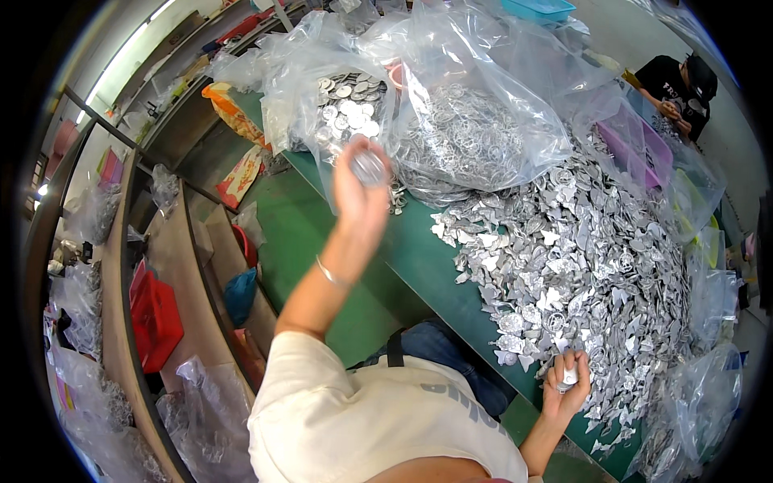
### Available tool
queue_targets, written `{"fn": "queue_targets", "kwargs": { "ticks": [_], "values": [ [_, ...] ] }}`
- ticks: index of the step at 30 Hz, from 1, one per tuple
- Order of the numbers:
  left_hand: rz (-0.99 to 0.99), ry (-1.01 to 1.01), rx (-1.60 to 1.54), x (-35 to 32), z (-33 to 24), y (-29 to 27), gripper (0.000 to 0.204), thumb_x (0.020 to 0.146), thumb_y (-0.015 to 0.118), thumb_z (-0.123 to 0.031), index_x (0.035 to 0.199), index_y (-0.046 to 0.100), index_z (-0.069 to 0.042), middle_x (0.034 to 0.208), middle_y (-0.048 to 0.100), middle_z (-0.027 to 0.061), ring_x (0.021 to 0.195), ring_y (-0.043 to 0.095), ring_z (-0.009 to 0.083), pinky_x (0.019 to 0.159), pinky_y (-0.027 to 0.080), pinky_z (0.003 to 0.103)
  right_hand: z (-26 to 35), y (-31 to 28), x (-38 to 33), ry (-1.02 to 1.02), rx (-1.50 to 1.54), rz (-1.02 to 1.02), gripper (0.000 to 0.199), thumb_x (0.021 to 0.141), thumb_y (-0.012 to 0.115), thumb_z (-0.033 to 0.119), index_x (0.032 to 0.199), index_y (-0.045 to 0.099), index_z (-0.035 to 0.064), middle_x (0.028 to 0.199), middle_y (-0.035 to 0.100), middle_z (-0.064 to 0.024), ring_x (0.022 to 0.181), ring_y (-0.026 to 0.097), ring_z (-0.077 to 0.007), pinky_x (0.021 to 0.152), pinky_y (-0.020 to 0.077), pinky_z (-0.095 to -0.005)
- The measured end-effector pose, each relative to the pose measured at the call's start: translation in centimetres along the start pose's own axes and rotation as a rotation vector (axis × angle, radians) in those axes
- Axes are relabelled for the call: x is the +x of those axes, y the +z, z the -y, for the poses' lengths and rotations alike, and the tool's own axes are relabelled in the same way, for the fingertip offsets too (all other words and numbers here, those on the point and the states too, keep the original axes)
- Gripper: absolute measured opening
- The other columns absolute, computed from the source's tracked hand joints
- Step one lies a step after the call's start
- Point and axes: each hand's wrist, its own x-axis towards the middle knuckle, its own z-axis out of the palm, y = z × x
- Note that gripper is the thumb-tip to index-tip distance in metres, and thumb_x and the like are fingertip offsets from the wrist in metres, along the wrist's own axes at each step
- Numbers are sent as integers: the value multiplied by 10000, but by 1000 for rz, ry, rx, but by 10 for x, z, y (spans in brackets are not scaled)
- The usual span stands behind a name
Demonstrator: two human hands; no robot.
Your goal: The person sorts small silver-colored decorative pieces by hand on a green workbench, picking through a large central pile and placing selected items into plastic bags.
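Note:
My left hand [351,187], a bangle on its wrist, is raised at the mouth of a clear plastic bag [302,101] full of round silvery discs. Slightly smeared by motion, it is closed on a round metal disc [368,168]; whether more than one is stacked there I cannot tell. By the table's near edge, my right hand [566,388] has its fingers curled round a small silvery metal piece [568,377]. Beside that hand spreads a big heap of flat silvery metal pieces [564,249], many of them butterfly-shaped or cut in outline.
Another clear bag [467,137] of openwork metal pieces stands behind the heap. A purple basket [636,145] and a blue tray [539,10] lie farther back. A person [676,92] in black works at the far right. Shelving with a red bin [155,318] is on my left.

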Motion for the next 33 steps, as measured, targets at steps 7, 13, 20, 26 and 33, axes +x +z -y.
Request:
{"fn": "queue_targets", "kwargs": {
  "ticks": [7, 13, 20, 26, 33],
  "values": [
    [-64, 239, 322, 124, -39, 25, 513, 895, 418, -337, 1278, 368, 0, 1330, 306, 210, 1196, 364, 354, 1019, 283, 513, -5, 2, 4, 99, 174, 10, 219, 874, 500, 154, 1050, 525, 25, 858, 468, -86, 661, 398, -177, 526, 350, -280],
    [232, 511, 475, 42, 11, 17, 453, 883, 453, -118, 1305, 388, 32, 1359, 386, 134, 1253, 340, 240, 1059, 230, 417, 2, 13, 2, 26, 291, 75, 530, 820, 530, 207, 1287, 389, 0, 1220, 479, -158, 1124, 433, -329, 908, 383, -431],
    [904, 124, 1121, -87, 78, -28, 176, 880, 475, -17, 957, 619, 47, 1091, 583, 118, 1018, 538, 188, 867, 429, 304, 11, 44, 3, -44, 434, 140, 557, 869, 420, 228, 1366, 291, 15, 1423, 307, -137, 1313, 257, -379, 1088, 196, -519],
    [1186, -24, 1394, -127, 106, -45, 221, 792, 562, 24, 1003, 621, -8, 1093, 584, 142, 1039, 548, 294, 908, 408, 347, 10, 32, 3, -80, 228, 128, 526, 853, 450, 52, 1357, 302, 34, 1415, 279, -210, 1308, 276, -389, 1021, 358, -442],
    [1120, 144, 1462, -134, 109, -57, 215, 782, 539, 47, 975, 622, 2, 1118, 561, 149, 1037, 538, 294, 901, 400, 347, 18, 12, 7, 68, 215, 3, 189, 871, 527, 100, 1047, 495, 38, 807, 444, -60, 591, 393, -128, 466, 321, -237]
  ]
}}
